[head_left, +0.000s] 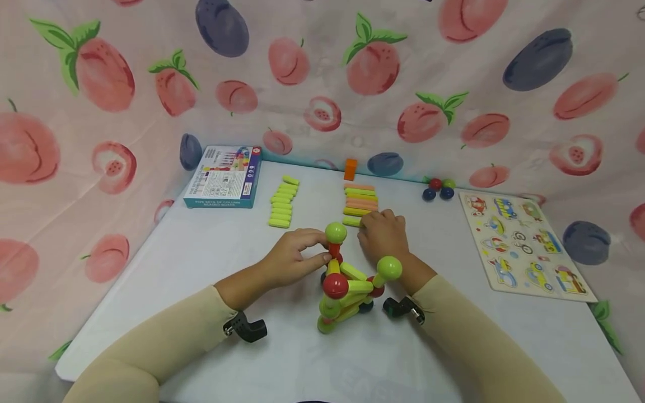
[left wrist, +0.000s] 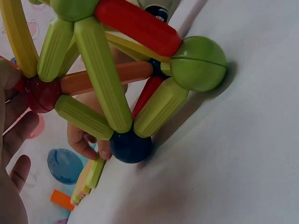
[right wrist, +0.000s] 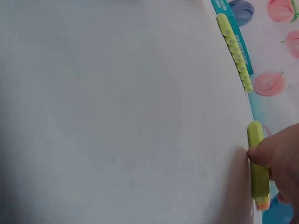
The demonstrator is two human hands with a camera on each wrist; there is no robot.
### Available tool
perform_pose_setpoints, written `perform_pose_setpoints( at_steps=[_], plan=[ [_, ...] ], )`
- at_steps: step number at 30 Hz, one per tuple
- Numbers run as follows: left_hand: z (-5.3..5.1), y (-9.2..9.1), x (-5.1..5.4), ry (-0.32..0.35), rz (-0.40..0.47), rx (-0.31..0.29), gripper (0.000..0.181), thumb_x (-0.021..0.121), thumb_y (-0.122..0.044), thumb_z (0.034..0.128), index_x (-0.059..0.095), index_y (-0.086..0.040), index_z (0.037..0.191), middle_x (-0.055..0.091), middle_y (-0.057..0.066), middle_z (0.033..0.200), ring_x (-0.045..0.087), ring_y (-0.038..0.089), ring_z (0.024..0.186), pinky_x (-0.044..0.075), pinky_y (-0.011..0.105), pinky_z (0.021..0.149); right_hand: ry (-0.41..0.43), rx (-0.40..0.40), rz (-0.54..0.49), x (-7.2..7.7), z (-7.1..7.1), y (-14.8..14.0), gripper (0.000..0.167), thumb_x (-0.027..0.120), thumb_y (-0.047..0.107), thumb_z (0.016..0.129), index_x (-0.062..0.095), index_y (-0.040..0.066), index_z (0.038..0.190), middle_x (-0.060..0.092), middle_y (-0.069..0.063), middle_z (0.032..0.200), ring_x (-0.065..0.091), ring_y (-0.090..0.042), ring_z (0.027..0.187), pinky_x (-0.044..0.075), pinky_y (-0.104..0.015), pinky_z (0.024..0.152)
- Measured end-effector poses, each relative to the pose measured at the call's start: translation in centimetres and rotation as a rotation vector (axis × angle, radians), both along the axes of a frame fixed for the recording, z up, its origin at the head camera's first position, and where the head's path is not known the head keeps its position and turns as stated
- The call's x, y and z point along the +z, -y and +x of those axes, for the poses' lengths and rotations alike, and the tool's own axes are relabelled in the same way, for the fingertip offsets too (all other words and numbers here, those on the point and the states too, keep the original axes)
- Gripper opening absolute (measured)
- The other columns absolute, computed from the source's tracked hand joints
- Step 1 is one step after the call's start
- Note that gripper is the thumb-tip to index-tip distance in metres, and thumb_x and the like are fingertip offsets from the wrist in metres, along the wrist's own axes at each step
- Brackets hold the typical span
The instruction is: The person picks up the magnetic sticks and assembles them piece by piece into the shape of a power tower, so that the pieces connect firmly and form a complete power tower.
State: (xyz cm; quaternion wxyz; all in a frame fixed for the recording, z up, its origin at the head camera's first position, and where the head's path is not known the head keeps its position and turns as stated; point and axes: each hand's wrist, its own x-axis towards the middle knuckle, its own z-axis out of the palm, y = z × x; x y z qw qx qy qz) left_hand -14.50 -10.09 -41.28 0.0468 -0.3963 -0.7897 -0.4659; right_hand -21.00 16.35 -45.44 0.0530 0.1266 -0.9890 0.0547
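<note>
Head view, model: stick-and-ball model (head_left: 336,286) stands on white tbl (head_left: 282,358), nearest camera.
L hand (head_left: 292,260): in from the side, thumb & fingers pinching model's red stick (head_left: 334,249).
R hand (head_left: 385,238): reaches past model, whose green ball (head_left: 389,268) partly blocks view of wrist; fingertips pinch nearest green stick (head_left: 351,221) of mixed row (head_left: 360,204).
Far R: puzzle board (head_left: 524,246), flat.
L of row: short green sticks (head_left: 281,205).
Back, L–R: box (head_left: 221,176), orange block (head_left: 350,169), loose balls (head_left: 435,184).

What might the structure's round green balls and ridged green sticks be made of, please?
The round green balls look like smooth, glossy plastic, by highlights and one visible seam. The ridged green sticks look like satin plastic, given their even grooves; painted wood is possible.
</note>
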Motion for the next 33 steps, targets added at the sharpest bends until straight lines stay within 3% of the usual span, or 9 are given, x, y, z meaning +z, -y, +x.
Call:
perform_pose_setpoints(
  at_steps=[4, 7, 9, 12, 14, 16, 18, 21, 33],
  plan=[
    [-0.4, 0.0, 0.2, -0.011, -0.006, -0.024, 0.023, 0.073, -0.015, 0.0996, 0.077, -0.011, 0.122, 0.077, -0.004, 0.117, 0.068, 0.012, 0.115, 0.054, 0.040, 0.102, 0.086, -0.007, -0.047, 0.7, 0.4, -0.4, 0.028, 0.076, 0.029, 0.098, 0.078, 0.017, 0.124, 0.075, -0.005, 0.117, 0.057, -0.030, 0.105, 0.044, -0.050, 0.091],
    [-0.7, 0.1, 0.6, -0.025, -0.034, -0.048, 0.022, 0.074, -0.016, 0.0989, 0.078, -0.011, 0.120, 0.078, -0.006, 0.115, 0.068, 0.011, 0.113, 0.054, 0.038, 0.101, 0.238, -0.014, -0.132, 1.8, 1.2, -1.1, 0.029, 0.076, 0.027, 0.097, 0.079, 0.015, 0.122, 0.076, -0.005, 0.110, 0.061, -0.028, 0.100, 0.046, -0.049, 0.089],
    [-1.0, 0.2, 0.8, -0.031, -0.052, -0.062, 0.020, 0.075, -0.017, 0.0987, 0.078, -0.011, 0.117, 0.078, -0.007, 0.113, 0.068, 0.011, 0.113, 0.054, 0.038, 0.101, 0.390, -0.021, -0.312, 2.8, 1.8, -1.8, 0.028, 0.075, 0.026, 0.097, 0.078, 0.013, 0.122, 0.075, -0.003, 0.107, 0.063, -0.027, 0.100, 0.048, -0.045, 0.089],
    [-1.2, 0.2, 1.0, -0.042, -0.067, -0.075, 0.017, 0.076, -0.017, 0.0983, 0.079, -0.011, 0.114, 0.078, -0.006, 0.114, 0.068, 0.011, 0.115, 0.054, 0.038, 0.102, 0.603, 0.027, -0.734, 4.5, 2.9, -3.1, 0.025, 0.070, 0.021, 0.100, 0.072, 0.005, 0.120, 0.073, -0.005, 0.106, 0.061, -0.027, 0.099, 0.048, -0.037, 0.085],
    [-1.3, 0.2, 1.0, -0.045, -0.067, -0.078, 0.016, 0.076, -0.017, 0.0978, 0.079, -0.011, 0.113, 0.078, -0.005, 0.115, 0.068, 0.011, 0.115, 0.054, 0.038, 0.102, 0.726, 0.117, -0.987, 5.6, 3.7, -4.0, 0.019, 0.067, 0.014, 0.102, 0.069, 0.004, 0.118, 0.074, -0.005, 0.105, 0.064, -0.025, 0.097, 0.052, -0.034, 0.086],
    [-1.3, 0.2, 1.0, -0.044, -0.067, -0.078, 0.016, 0.076, -0.016, 0.0975, 0.079, -0.011, 0.112, 0.078, -0.005, 0.115, 0.068, 0.011, 0.114, 0.054, 0.038, 0.101, 0.803, 0.250, -1.122, 6.5, 4.6, -4.7, 0.014, 0.063, 0.006, 0.102, 0.069, 0.003, 0.115, 0.075, -0.007, 0.104, 0.066, -0.023, 0.095, 0.055, -0.032, 0.085],
    [-1.4, 0.2, 1.0, -0.036, -0.064, -0.081, 0.016, 0.076, -0.016, 0.0976, 0.079, -0.011, 0.112, 0.078, -0.005, 0.115, 0.069, 0.012, 0.114, 0.054, 0.038, 0.101, 0.842, 0.357, -1.158, 7.1, 5.4, -5.0, 0.015, 0.064, 0.001, 0.101, 0.071, 0.005, 0.114, 0.076, -0.008, 0.103, 0.070, -0.021, 0.094, 0.059, -0.032, 0.084],
    [-1.4, 0.1, 1.1, -0.029, -0.067, -0.088, 0.016, 0.075, -0.017, 0.0985, 0.079, -0.011, 0.113, 0.078, -0.005, 0.116, 0.068, 0.012, 0.115, 0.054, 0.038, 0.101, 0.855, 0.438, -1.143, 7.6, 6.3, -4.9, 0.017, 0.066, 0.002, 0.101, 0.073, 0.007, 0.115, 0.076, -0.010, 0.104, 0.071, -0.021, 0.095, 0.061, -0.033, 0.080],
    [-1.4, -0.4, 1.5, -0.043, -0.066, -0.126, 0.015, 0.072, -0.016, 0.1009, 0.079, -0.011, 0.112, 0.078, -0.004, 0.114, 0.069, 0.013, 0.115, 0.053, 0.038, 0.103, 0.883, 0.484, -1.058, 7.9, 6.6, -3.9, 0.020, 0.069, 0.004, 0.099, 0.075, 0.005, 0.119, 0.072, -0.015, 0.106, 0.066, -0.026, 0.094, 0.061, -0.036, 0.076]
  ],
)
